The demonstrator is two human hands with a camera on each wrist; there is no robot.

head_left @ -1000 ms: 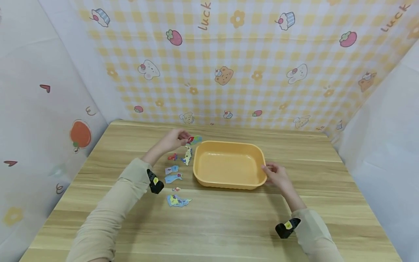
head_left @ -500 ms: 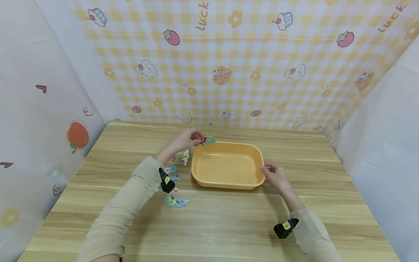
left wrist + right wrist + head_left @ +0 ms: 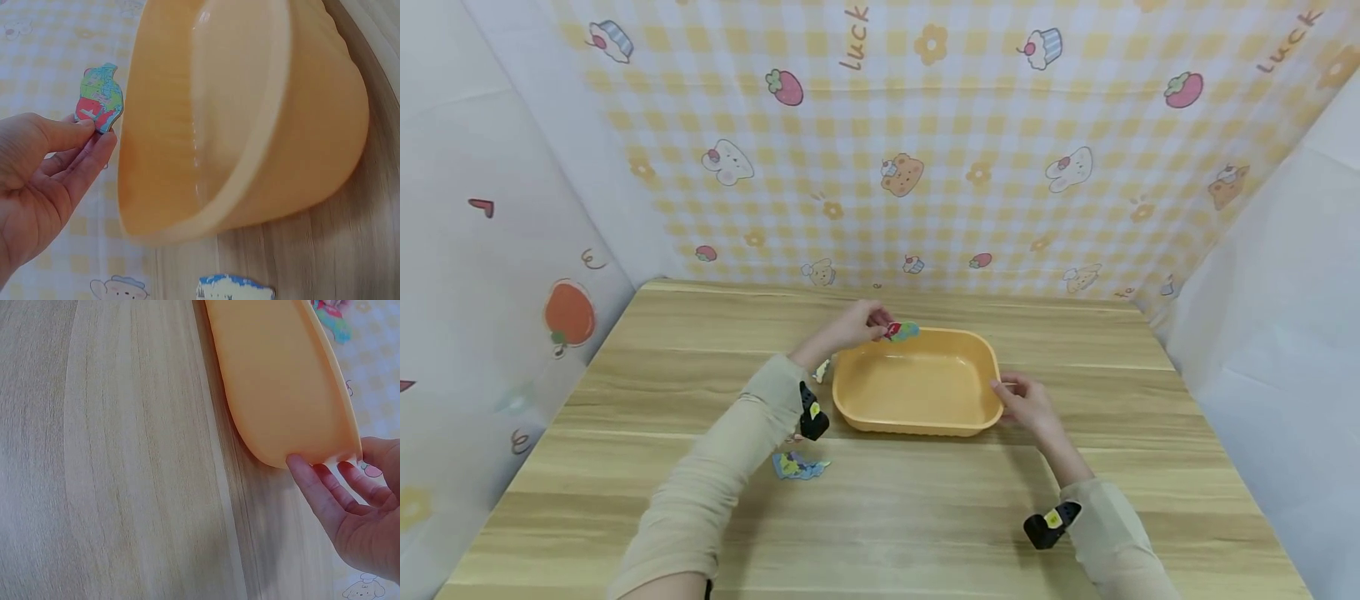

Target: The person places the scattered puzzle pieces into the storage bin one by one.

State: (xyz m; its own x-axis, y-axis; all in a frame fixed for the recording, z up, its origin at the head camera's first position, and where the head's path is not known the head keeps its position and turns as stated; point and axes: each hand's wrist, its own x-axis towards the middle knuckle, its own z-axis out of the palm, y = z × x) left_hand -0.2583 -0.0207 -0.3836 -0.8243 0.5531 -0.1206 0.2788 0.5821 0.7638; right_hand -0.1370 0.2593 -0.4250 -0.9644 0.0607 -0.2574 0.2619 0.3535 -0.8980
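My left hand (image 3: 855, 326) pinches a small flat map puzzle piece (image 3: 902, 332), printed in red, green and blue, between thumb and fingers. The piece is held up by the back left rim of a yellow-orange plastic basin (image 3: 917, 427); in the left wrist view the puzzle piece (image 3: 100, 97) appears beside the basin wall (image 3: 312, 125). At the basin's right end, my right hand (image 3: 1030, 408) grips the rim, thumb on one side and fingers against the outer wall, as the right hand (image 3: 369, 512) shows in its wrist view. No contents are visible in the basin.
A blue and yellow map piece (image 3: 801, 465) lies on the wooden table (image 3: 910, 525) front left of the basin. Another pale piece (image 3: 822, 369) lies close to its left side, partly behind my left arm. A checked cloth (image 3: 865, 208) hangs behind the table.
My left hand has moved right with the puzzle piece, from left of the basin to above its back rim. The forearm now covers several pieces. My right hand keeps its hold on the basin.
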